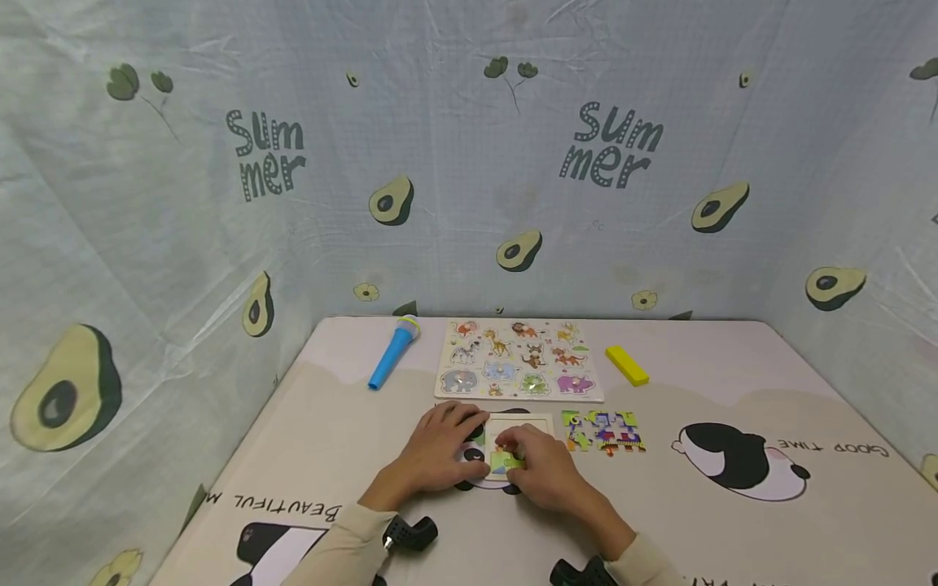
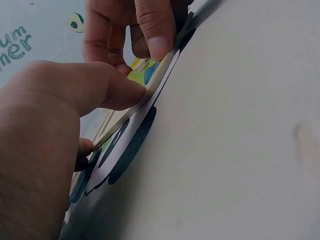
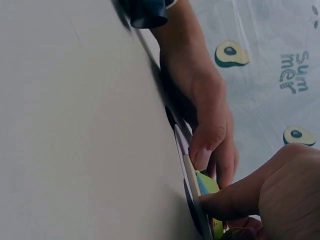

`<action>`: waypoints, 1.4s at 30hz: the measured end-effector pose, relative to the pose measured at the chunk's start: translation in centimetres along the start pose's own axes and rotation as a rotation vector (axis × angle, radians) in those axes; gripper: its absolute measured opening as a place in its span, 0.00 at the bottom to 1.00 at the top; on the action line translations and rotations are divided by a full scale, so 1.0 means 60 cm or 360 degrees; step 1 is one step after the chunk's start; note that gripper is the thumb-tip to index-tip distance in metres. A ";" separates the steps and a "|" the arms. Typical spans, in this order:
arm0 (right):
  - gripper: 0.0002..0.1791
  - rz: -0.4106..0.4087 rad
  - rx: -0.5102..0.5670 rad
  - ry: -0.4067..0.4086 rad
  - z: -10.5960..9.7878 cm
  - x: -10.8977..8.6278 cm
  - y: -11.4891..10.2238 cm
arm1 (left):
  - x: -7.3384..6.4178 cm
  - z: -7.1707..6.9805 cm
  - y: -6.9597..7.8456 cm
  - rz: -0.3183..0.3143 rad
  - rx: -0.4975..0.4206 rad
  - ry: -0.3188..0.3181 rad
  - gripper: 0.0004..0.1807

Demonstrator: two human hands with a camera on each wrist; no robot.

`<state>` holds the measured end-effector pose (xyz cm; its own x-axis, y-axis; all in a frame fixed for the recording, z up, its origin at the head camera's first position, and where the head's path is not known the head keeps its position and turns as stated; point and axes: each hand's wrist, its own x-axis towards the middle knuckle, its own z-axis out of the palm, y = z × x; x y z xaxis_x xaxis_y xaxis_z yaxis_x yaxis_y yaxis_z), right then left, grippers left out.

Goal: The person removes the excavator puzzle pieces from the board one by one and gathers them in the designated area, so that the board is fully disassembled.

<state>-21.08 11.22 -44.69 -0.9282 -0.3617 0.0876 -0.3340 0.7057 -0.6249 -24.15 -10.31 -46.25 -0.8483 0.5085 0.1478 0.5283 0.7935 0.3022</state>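
Note:
A small square wooden puzzle tray (image 1: 538,422) lies on the table, with green and blue jigsaw pieces (image 1: 502,462) fitted in its near left part. My left hand (image 1: 442,450) holds the tray along its left side, the thumb on the near rim and the fingers towards the far corner. Over the tray's right half, my right hand (image 1: 545,465) has curled fingers and thumb at a jigsaw piece, mostly hidden beneath them. In the left wrist view, the left thumb (image 2: 125,92) presses the tray's edge. Loose jigsaw pieces (image 1: 602,431) lie just right of the tray.
Behind the tray lies a large animal puzzle board (image 1: 519,360). A blue toy microphone (image 1: 392,355) is to its left and a yellow block (image 1: 626,365) to its right. Patterned cloth walls (image 1: 454,163) rise around the table (image 1: 733,391).

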 end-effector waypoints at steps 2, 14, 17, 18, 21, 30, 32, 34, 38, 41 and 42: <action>0.19 0.0015 0.0005 -0.0004 0.000 0.001 -0.001 | 0.000 0.000 0.000 -0.0001 -0.0006 -0.0003 0.41; 0.10 -0.0090 0.0246 0.0053 0.003 -0.004 0.014 | 0.000 0.001 -0.001 0.0003 -0.0002 -0.0018 0.41; 0.09 -0.0117 0.0337 0.0029 0.003 -0.006 0.016 | -0.001 0.002 -0.001 -0.0008 0.0001 -0.0027 0.42; 0.08 -0.0126 0.0360 0.0029 0.002 -0.006 0.016 | -0.002 0.003 -0.001 -0.0012 -0.0001 -0.0029 0.42; 0.07 -0.0134 0.0423 0.0031 -0.001 -0.008 0.017 | -0.003 0.004 -0.002 -0.0016 -0.0001 -0.0032 0.42; 0.06 -0.0052 0.0577 0.0174 -0.028 -0.013 0.031 | -0.001 0.001 0.000 -0.0014 -0.0006 -0.0020 0.41; 0.07 -0.0040 0.0645 0.0179 -0.036 -0.016 0.039 | -0.001 0.001 -0.001 -0.0016 -0.0004 -0.0023 0.41; 0.08 -0.0030 0.0702 0.0169 -0.045 -0.020 0.048 | 0.000 0.000 -0.001 -0.0016 -0.0013 -0.0019 0.41; 0.10 -0.0016 0.0735 0.0161 -0.063 -0.030 0.067 | 0.000 0.001 -0.003 0.0000 -0.0018 -0.0004 0.41; 0.09 0.0036 0.0719 0.0165 -0.073 -0.038 0.081 | 0.000 0.002 -0.004 0.0015 -0.0011 -0.0003 0.42; 0.09 0.0058 0.0711 0.0162 -0.076 -0.040 0.085 | 0.000 0.002 -0.004 0.0018 -0.0012 -0.0003 0.42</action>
<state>-21.29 18.49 -44.57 -0.9569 -0.2640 0.1213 -0.2181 0.3767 -0.9003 -24.25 -10.45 -46.44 -0.8421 0.5183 0.1492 0.5377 0.7850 0.3076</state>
